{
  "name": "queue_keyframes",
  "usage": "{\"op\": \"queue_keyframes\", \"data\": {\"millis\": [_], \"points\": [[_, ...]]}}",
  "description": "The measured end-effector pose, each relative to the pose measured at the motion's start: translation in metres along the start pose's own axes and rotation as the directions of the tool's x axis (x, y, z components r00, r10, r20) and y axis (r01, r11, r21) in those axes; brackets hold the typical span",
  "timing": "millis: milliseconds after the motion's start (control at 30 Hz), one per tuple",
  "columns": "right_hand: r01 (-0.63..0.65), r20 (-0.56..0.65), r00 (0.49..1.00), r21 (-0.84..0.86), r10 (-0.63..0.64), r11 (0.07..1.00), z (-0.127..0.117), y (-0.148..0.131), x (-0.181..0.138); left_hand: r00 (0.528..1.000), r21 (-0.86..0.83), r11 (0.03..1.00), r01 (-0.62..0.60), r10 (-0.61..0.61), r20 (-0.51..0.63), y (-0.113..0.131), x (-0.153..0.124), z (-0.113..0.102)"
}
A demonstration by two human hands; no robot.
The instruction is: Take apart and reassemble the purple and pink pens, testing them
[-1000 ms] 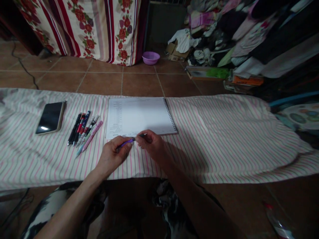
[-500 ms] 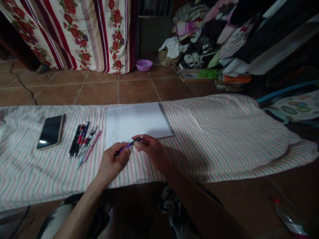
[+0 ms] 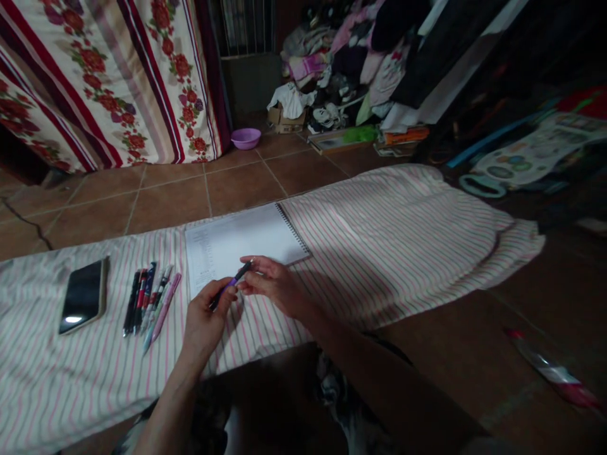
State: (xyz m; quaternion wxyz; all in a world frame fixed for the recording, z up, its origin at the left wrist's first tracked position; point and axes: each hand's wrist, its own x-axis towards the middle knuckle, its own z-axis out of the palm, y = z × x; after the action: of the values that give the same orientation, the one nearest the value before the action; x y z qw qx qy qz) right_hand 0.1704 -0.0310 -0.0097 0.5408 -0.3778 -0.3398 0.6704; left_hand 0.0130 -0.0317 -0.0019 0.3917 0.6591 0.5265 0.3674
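Note:
A dark pen with a purple barrel section [image 3: 233, 282] is held at a slant over the near edge of a white spiral notebook [image 3: 241, 237]. My left hand [image 3: 206, 316] is closed round its lower end, thumb and fingers pinching it. Around the upper end are the thumb and fingers of my right hand [image 3: 272, 284], apparently gripping it loosely. The notebook lies open, with faint printed lines down its left side and the coil on its right. Left of it, several pens [image 3: 150, 303] lie side by side on the striped cloth [image 3: 370, 253].
A phone [image 3: 84, 296] lies at the left of the cloth. On the tiled floor beyond are a purple basin [image 3: 245, 138] and a heap of clothes [image 3: 332, 69]. A floral curtain [image 3: 118, 82] hangs at back left. A red-and-clear object [image 3: 552, 366] lies on the floor at right.
The view has turned and tilted, so the cloth, notebook and phone appear shifted left. The pen is steeper, and my right-hand fingers look less tightly closed at its upper end.

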Motion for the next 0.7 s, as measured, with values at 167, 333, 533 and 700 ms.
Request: {"op": "queue_keyframes", "data": {"millis": [167,333,533,700], "points": [[0.070,0.052,0.996,-0.024,-0.068,0.997,-0.0040,-0.0059,-0.0030,0.999,-0.068,0.996,0.051,-0.050,0.016,0.0002,0.0056,0.0066],[0.045,-0.016,0.999,0.016,-0.045,0.999,-0.0014,-0.0068,-0.0042,0.996,-0.084,0.993,0.087,-0.083,0.045,-0.0024,0.0071,0.0085],[0.060,-0.090,0.994,-0.040,-0.063,0.997,-0.0002,-0.0026,-0.0013,0.997,-0.038,0.996,0.076,-0.075,0.030,-0.0022,0.0061,0.0078],[0.102,-0.106,0.988,-0.114,-0.114,0.988,-0.0001,0.0005,-0.0005,0.998,0.011,0.998,0.066,-0.066,0.013,0.0010,0.0061,0.0072]]}}
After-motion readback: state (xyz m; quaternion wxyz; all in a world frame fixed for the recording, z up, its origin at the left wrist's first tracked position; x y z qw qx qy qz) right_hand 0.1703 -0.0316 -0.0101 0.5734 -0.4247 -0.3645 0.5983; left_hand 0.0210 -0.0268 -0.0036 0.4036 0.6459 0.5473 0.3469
